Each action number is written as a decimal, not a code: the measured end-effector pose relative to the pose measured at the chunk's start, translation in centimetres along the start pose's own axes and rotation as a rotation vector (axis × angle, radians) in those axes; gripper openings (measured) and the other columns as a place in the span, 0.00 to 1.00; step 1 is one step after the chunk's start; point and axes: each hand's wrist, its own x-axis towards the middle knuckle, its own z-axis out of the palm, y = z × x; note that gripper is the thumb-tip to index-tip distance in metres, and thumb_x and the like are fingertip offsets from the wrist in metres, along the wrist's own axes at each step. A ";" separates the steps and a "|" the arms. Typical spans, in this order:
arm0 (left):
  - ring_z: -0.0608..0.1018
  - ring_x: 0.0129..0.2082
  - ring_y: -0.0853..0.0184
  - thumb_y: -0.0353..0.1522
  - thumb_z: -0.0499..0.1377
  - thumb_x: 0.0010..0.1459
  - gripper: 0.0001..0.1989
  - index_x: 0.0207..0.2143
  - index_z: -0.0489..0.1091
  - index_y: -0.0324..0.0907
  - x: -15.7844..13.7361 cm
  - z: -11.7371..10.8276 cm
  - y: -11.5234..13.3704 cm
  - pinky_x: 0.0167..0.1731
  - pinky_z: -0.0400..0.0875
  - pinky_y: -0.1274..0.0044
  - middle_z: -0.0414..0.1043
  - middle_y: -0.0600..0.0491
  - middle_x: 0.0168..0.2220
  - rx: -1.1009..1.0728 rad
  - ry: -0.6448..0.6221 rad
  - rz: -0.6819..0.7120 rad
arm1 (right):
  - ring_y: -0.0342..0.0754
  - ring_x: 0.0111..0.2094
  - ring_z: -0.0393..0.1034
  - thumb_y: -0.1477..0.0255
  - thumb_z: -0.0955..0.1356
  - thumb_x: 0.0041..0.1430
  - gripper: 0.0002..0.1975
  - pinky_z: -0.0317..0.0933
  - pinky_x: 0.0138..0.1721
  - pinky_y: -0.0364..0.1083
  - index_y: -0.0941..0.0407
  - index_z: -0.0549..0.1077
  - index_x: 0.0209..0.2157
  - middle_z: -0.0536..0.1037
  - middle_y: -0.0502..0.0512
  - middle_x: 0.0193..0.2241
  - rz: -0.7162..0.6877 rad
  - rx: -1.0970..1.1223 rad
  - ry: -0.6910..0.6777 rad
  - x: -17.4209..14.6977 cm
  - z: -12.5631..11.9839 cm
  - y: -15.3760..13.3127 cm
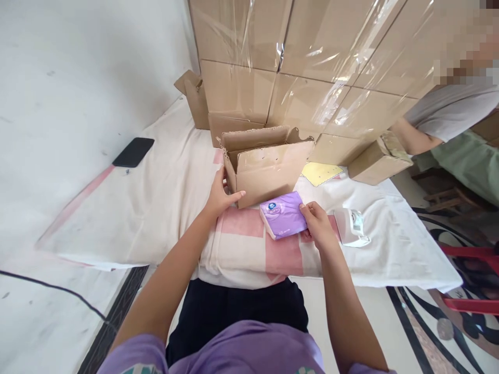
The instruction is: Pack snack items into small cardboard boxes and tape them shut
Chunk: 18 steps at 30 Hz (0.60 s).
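Note:
An open cardboard box stands on the cloth-covered table, its top flaps raised and its inside partly hidden. My left hand grips the box at its near left corner, thumb on the front face and fingers round the side. In my right hand is a purple tissue pack, pinched at its right end and held low in front of the box. The pack's printed side faces up. Just right of that hand sits a white tape dispenser.
Stacked cartons in clear film rise behind the box. A black phone lies at left by the wall. A yellow sheet and a smaller carton are to the right, with another person beyond. The white tablecloth reaches the table's right edge.

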 end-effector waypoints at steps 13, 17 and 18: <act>0.67 0.63 0.47 0.45 0.74 0.44 0.51 0.67 0.55 0.48 0.1 -0.9 2.0 0.61 0.66 0.56 0.61 0.42 0.63 0.087 -0.113 0.056 | 0.63 0.73 0.44 0.85 0.61 0.56 0.37 0.54 0.66 0.67 0.48 0.63 0.66 0.62 0.53 0.69 -0.793 -1.083 -0.266 0.2 -6.6 -5.4; 0.65 0.66 0.46 0.42 0.73 0.48 0.51 0.69 0.51 0.48 0.3 -1.3 2.8 0.63 0.65 0.55 0.61 0.42 0.63 0.086 -0.190 0.024 | 0.71 0.73 0.40 0.84 0.65 0.50 0.49 0.53 0.62 0.70 0.47 0.50 0.73 0.54 0.54 0.73 -0.859 -1.280 -0.445 0.8 -4.1 -6.7; 0.64 0.67 0.46 0.42 0.73 0.49 0.52 0.70 0.49 0.48 0.2 -1.5 3.1 0.64 0.63 0.55 0.60 0.42 0.64 0.094 -0.211 0.008 | 0.71 0.71 0.44 0.81 0.67 0.50 0.50 0.56 0.60 0.68 0.47 0.49 0.73 0.56 0.57 0.72 -0.879 -1.286 -0.492 1.0 -3.5 -6.9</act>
